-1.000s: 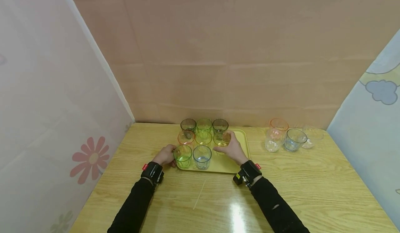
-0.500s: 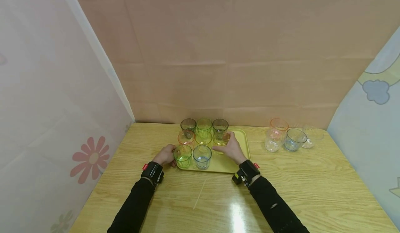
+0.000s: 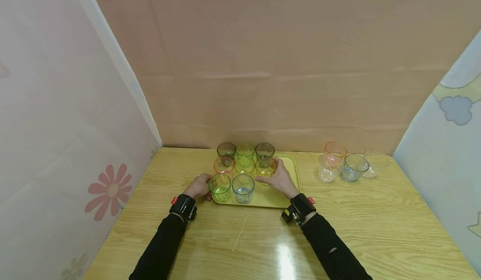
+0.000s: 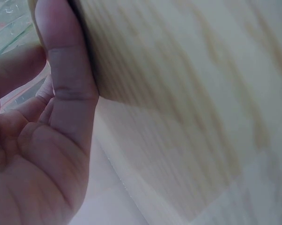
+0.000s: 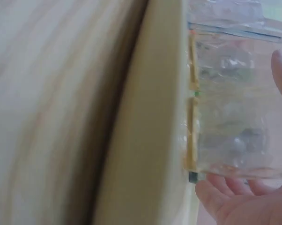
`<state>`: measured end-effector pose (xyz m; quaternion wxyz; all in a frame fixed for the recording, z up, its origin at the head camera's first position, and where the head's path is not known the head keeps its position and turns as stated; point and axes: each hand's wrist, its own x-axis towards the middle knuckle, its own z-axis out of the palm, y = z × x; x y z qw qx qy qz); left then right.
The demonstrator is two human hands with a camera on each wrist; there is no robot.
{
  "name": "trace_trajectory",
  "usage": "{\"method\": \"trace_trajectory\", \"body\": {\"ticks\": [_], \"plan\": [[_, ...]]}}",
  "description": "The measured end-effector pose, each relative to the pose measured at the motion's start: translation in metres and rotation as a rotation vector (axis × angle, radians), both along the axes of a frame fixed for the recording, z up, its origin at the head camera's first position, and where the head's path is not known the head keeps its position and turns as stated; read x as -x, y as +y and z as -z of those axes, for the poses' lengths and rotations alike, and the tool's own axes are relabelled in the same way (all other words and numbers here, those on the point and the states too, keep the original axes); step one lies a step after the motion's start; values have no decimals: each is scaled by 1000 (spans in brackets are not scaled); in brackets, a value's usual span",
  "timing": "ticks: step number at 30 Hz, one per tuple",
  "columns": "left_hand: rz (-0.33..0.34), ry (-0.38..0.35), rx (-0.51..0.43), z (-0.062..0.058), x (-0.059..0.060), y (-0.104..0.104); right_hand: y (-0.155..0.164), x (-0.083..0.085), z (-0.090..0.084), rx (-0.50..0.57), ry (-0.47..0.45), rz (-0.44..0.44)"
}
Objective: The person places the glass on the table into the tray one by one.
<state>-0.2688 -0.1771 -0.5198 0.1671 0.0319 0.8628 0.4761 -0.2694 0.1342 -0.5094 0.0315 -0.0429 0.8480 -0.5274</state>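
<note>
On the tray's (image 3: 291,175) right half, right hand (image 3: 279,179) curls round yellow glass (image 3: 266,167), fingers half hidden behind it. Left hand (image 3: 199,186) at tray's left edge beside green glass (image 3: 219,187); grip unclear.

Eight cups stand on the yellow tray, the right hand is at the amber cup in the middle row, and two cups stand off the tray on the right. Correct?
Not quite: the head view shows three cups off the tray on the right, not two. The rest holds: eight cups on the tray, with the right hand at the amber cup.
</note>
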Motion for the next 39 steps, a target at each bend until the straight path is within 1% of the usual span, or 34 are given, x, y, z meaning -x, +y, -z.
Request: {"method": "trace_trajectory", "body": {"ticks": [5, 10, 14, 17, 18, 20, 21, 22, 24, 25, 26, 27, 28, 30, 32, 35, 37, 39], "plan": [[-6, 7, -8, 0, 1, 0, 11, -2, -6, -32, 16, -57], [0, 3, -11, 0, 2, 0, 26, -6, -11, -43, 47, -92], [4, 2, -5, 0, 2, 0, 41, -12, -16, -41, 72, -91], [9, 5, 3, -1, 2, 0, 53, -17, -18, -13, 77, -86], [9, 4, 4, -2, 2, 0, 57, -19, -18, -2, 83, -84], [12, 1, 4, -3, 2, 0, 67, -21, -13, 31, 128, -73], [13, -1, 4, -3, 1, 0, 73, -19, -7, 37, 158, -56], [13, -3, 4, -3, 1, 0, 77, -21, -8, 52, 176, -30], [15, -6, 4, -3, 1, 0, 84, -25, -11, 93, 215, 50], [16, -7, 3, -3, 1, 0, 88, -26, -11, 113, 247, 106], [17, -6, 4, -3, 1, 0, 90, -29, -17, 126, 256, 171], [19, -6, 4, -3, 1, 0, 94, -30, -19, 141, 295, 238], [20, -5, 5, -3, 1, 0, 96, -34, -26, 162, 322, 302], [19, -6, 5, -2, 1, 0, 104, -34, -25, 156, 410, 423], [19, -5, 11, 0, 2, -1, 112, -35, -23, 118, 482, 520], [17, -8, 15, 2, 3, -2, 124, -36, -19, 49, 546, 612], [19, -8, 16, 3, 3, -2, 130, -36, -17, 3, 563, 644], [19, -9, 15, 3, 3, -2, 135, -36, -14, -32, 563, 653]]}}
